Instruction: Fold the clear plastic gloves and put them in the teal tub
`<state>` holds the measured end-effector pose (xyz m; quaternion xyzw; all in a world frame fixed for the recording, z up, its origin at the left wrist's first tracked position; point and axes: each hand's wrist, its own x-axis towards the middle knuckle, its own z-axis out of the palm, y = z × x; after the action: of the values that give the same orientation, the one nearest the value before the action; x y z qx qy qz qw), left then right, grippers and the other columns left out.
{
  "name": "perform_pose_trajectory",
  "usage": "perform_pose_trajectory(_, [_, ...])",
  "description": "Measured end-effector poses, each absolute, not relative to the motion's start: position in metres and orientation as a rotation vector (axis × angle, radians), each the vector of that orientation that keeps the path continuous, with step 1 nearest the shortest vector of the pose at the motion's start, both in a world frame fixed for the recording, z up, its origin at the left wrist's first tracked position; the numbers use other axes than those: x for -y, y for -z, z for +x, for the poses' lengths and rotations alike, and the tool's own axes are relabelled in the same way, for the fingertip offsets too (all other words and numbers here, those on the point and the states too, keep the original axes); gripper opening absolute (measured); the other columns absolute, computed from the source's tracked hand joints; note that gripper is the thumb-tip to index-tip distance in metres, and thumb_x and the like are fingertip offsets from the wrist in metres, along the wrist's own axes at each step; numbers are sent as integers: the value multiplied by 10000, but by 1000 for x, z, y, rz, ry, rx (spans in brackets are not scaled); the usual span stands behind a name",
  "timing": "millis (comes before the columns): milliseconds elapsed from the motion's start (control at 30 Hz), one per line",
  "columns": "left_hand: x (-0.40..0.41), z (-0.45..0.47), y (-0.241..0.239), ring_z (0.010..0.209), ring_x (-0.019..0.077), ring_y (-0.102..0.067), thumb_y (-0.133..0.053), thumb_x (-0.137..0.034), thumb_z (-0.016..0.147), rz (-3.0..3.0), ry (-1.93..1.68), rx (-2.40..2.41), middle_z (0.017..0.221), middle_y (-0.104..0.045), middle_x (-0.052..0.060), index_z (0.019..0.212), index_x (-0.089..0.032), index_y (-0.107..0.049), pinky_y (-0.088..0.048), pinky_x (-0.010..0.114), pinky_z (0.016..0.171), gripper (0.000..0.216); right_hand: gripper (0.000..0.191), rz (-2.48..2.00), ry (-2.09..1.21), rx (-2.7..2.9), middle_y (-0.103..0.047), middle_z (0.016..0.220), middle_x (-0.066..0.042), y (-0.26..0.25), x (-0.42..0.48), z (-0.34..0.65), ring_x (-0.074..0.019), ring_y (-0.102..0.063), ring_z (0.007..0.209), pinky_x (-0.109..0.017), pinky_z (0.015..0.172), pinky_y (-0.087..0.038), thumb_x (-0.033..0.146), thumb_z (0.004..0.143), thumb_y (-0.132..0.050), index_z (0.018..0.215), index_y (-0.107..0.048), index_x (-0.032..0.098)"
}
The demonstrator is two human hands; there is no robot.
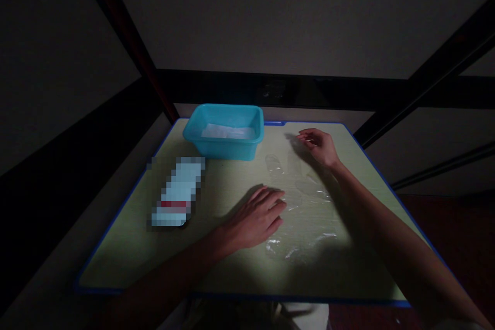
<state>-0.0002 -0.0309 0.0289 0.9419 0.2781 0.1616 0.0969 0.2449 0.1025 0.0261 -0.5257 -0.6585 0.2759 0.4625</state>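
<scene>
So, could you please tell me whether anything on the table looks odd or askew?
Only the item at left looks odd: it shows as pixelated blocks, so its condition can't be judged. Otherwise nothing stands out: the blue basin is upright, and no spill shows around the clear plastic pieces.

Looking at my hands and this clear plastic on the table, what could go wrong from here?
The clear plastic film barely shows against the pale tabletop, so an edge might be missed. The left hand is right at its side and could drag or crease it. Shadow beside the right forearm may make details harder to see.
</scene>
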Motion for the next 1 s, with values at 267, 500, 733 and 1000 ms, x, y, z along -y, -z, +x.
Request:
perform_pose_trajectory(267, [31,1,-28,1185,216,-479,-505,-227,872,2791,-492,-816,1251,-533,95,1044,-151,-547,-337,428,1061,192,419,-1262,-360,2402,-577,1273,-151,-25,-46,251,-294,-539,1169,-527,969,-412,417,900,-420,1172,-600,154])
perform_pose_trajectory(500, [30,0,-30,1165,217,-491,-476,-218,879,2806,-522,-803,1217,-548,101,1021,-144,-561,-350,424,1052,182,478,-1339,-247,2468,-531,1318,-178,-16,-47,251,-296,-467,1243,-522,998,-383,464,930,-335,1176,-586,139])
perform_pose_trajectory(733, [30,0,-27,1162,213,-492,-460,-218,886,2790,-551,-805,1212,-554,99,1016,-148,-567,-337,422,1060,183,537,-1387,-266,2483,-465,1378,-182,-19,-49,249,-313,-408,1285,-549,1018,-344,502,924,-314,1246,-518,124])
perform_pose_trajectory(1000, [30,0,-29,1172,210,-483,-464,-215,884,2771,-538,-817,1212,-551,105,1013,-145,-571,-330,430,1064,181,584,-1432,-327,2586,-330,1460,-170,-23,-51,241,-316,-275,1355,-627,1036,-240,498,928,-310,1391,-361,146])
